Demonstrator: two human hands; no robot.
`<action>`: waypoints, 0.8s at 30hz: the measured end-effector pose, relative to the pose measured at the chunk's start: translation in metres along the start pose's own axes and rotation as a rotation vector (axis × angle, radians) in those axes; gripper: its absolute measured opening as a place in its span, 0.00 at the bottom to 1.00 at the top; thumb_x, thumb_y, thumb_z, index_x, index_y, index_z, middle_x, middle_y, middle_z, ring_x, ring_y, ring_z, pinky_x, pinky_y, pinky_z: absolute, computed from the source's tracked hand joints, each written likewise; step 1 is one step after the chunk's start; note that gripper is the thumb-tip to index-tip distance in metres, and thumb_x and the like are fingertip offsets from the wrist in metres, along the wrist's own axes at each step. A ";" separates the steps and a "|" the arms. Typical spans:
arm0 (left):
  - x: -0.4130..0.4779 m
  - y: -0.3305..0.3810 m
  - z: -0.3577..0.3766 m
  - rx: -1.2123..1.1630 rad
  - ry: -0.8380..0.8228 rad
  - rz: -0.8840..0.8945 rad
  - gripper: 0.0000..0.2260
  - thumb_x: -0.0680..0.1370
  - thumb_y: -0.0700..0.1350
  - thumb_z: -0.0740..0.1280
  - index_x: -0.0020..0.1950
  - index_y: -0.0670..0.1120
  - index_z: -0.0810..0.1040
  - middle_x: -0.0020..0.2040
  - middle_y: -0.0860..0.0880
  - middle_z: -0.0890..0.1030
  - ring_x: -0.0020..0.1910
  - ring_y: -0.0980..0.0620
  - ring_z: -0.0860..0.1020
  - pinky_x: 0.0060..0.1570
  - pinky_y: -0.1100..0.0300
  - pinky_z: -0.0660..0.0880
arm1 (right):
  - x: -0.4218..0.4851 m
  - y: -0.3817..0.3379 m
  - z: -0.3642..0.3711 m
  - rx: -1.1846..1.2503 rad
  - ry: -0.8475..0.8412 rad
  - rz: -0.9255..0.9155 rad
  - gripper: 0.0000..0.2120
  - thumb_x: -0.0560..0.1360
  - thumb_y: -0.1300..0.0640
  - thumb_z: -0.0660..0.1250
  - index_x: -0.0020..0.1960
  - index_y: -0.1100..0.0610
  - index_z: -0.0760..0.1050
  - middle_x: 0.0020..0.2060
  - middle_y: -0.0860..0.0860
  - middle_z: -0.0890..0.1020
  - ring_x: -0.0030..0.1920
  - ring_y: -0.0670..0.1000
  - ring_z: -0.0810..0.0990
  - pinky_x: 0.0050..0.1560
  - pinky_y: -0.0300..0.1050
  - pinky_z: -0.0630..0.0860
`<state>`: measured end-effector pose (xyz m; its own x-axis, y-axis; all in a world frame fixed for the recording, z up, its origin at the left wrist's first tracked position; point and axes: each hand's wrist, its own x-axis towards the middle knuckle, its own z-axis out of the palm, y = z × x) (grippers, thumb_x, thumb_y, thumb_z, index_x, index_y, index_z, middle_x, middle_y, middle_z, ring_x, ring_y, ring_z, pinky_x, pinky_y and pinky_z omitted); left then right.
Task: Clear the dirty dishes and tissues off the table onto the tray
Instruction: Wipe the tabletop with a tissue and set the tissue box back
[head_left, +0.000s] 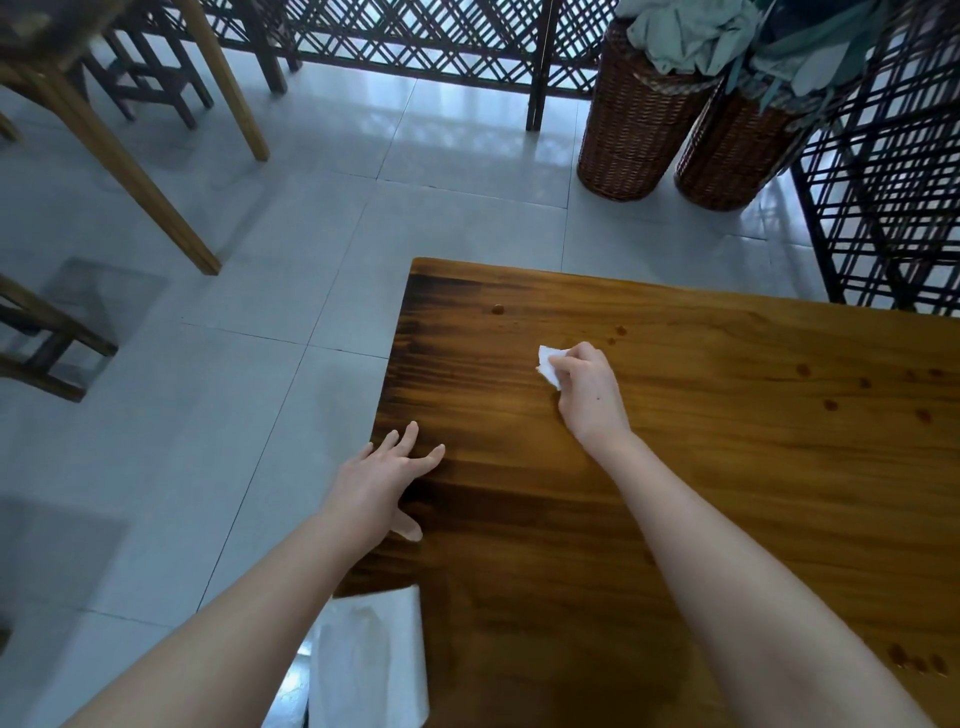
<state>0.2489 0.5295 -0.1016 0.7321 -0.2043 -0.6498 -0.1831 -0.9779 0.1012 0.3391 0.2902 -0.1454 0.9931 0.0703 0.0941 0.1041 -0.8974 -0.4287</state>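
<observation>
Head view: two bare hands at the corner of a wooden table (727, 467), one holding a tissue.

The right hand (584, 395) has its fingers curled and pinches a crumpled white tissue (548, 364) low over the tabletop, towards the far left part of the table; whether the tissue touches the wood cannot be told. The left hand (384, 478) lies palm down at the table's left edge, fingers straight and spread, thumb out, holding nothing. Small dark spots (497, 309) mark the wood beyond and to the right of the tissue. A white translucent sheet (369, 660) hangs at the near left edge, beneath the left forearm. On the tiled floor (260, 312) beyond the table stand two wicker baskets (636, 119) before a dark lattice screen (415, 36).
</observation>
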 end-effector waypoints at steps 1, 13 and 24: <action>-0.001 0.000 0.001 -0.002 0.009 -0.002 0.44 0.72 0.50 0.74 0.78 0.60 0.47 0.79 0.50 0.42 0.78 0.48 0.46 0.74 0.50 0.52 | 0.006 0.007 -0.003 0.007 0.022 0.037 0.09 0.73 0.72 0.65 0.47 0.62 0.81 0.44 0.52 0.75 0.48 0.51 0.74 0.45 0.41 0.73; 0.000 0.002 -0.006 -0.008 -0.032 -0.002 0.44 0.73 0.50 0.73 0.78 0.60 0.46 0.79 0.50 0.41 0.78 0.48 0.45 0.74 0.50 0.51 | 0.052 0.037 -0.016 0.181 0.273 0.504 0.08 0.78 0.66 0.62 0.47 0.67 0.80 0.48 0.58 0.77 0.47 0.55 0.76 0.44 0.40 0.68; 0.001 0.000 -0.003 -0.025 -0.024 0.008 0.44 0.72 0.50 0.74 0.78 0.60 0.46 0.79 0.50 0.40 0.78 0.48 0.44 0.75 0.50 0.49 | 0.060 -0.094 0.049 0.161 0.016 0.007 0.09 0.75 0.69 0.64 0.37 0.62 0.76 0.38 0.50 0.70 0.42 0.48 0.71 0.35 0.34 0.68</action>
<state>0.2514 0.5289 -0.1001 0.7145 -0.2113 -0.6670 -0.1723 -0.9771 0.1250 0.3917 0.4006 -0.1438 0.9930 0.0561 0.1040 0.1056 -0.8165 -0.5676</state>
